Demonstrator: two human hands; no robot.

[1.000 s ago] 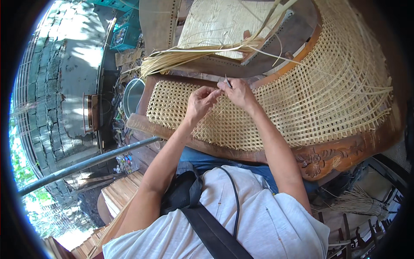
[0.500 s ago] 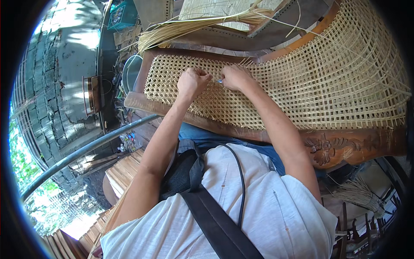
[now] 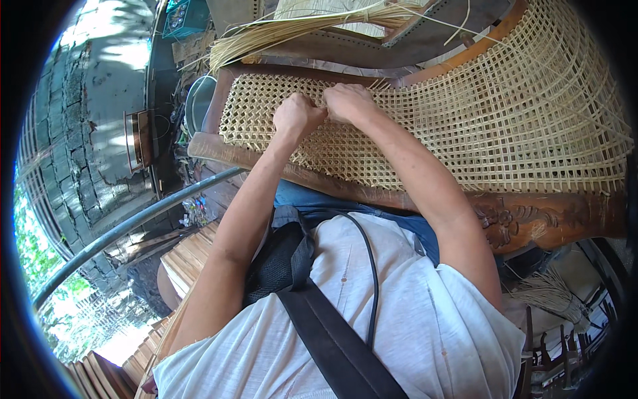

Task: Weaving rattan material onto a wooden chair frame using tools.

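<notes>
Across my lap lies a wooden chair frame [image 3: 229,151], filled with woven cane webbing [image 3: 525,126] in an open lattice. My left hand [image 3: 299,115] is closed low over the narrower left section of the weave, its thumb and fingers pinched together. Beside it, nearly touching, my right hand [image 3: 347,102] is also closed, with curled fingers turned down toward the cane. Whatever either hand grips is hidden beneath the fingers. A few short cane ends [image 3: 382,84] stick out near the far rail, just right of my right hand.
A bundle of loose cane strands [image 3: 292,41] rests on another wooden frame [image 3: 372,54] beyond. A bucket [image 3: 199,100] and a teal crate [image 3: 183,18] stand at far left. A metal pipe [image 3: 133,221] slants by my left arm. Stacked wood pieces [image 3: 189,261] lie lower left.
My right hand has moved slightly left and away from me, closer to my left hand. The small blue, shiny piece seen at its fingers before is now out of sight.
</notes>
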